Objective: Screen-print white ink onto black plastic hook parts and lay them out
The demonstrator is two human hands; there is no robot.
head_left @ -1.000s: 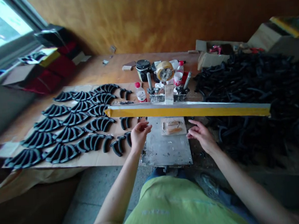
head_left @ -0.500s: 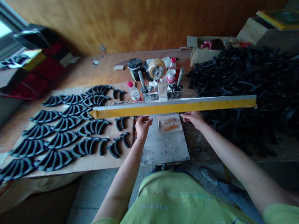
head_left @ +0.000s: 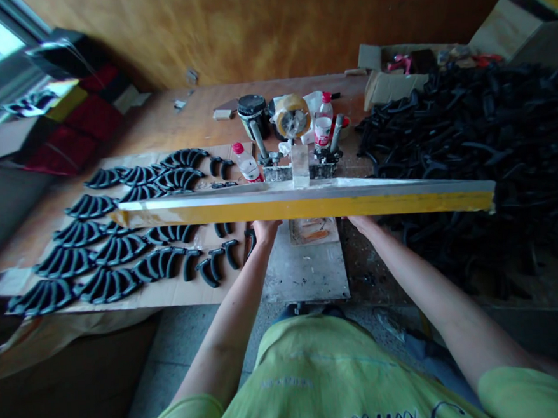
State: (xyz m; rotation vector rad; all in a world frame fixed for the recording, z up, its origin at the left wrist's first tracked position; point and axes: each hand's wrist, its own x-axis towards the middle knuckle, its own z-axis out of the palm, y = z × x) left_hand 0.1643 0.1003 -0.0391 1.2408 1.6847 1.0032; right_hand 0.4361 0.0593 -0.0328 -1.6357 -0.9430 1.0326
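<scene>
A long frame edged with yellow tape (head_left: 308, 209), like a screen-printing frame, spans the view in front of me, its near edge raised and joined to a clamp stand (head_left: 299, 166) behind. My left hand (head_left: 265, 230) is at the lower edge of the frame, left of the middle. To the right, my right hand (head_left: 361, 224) is at the same edge. The frame hides the fingers of both hands, so their grip does not show. Between them, a small clear jig (head_left: 315, 230) with an orange piece lies on a grey metal base plate (head_left: 307, 271).
Black curved handles (head_left: 107, 288) lie in rows on cardboard (head_left: 170, 296) at left. A large heap of black parts (head_left: 469, 125) covers the right side. Behind the frame stand a red-capped bottle (head_left: 247, 163), a black tub (head_left: 252, 112) and a tape roll (head_left: 293, 115).
The frame's near edge has come closer to me and looks longer. Both hands, whose curled fingers showed just below it before, are now partly covered by it. My view has shifted slightly.
</scene>
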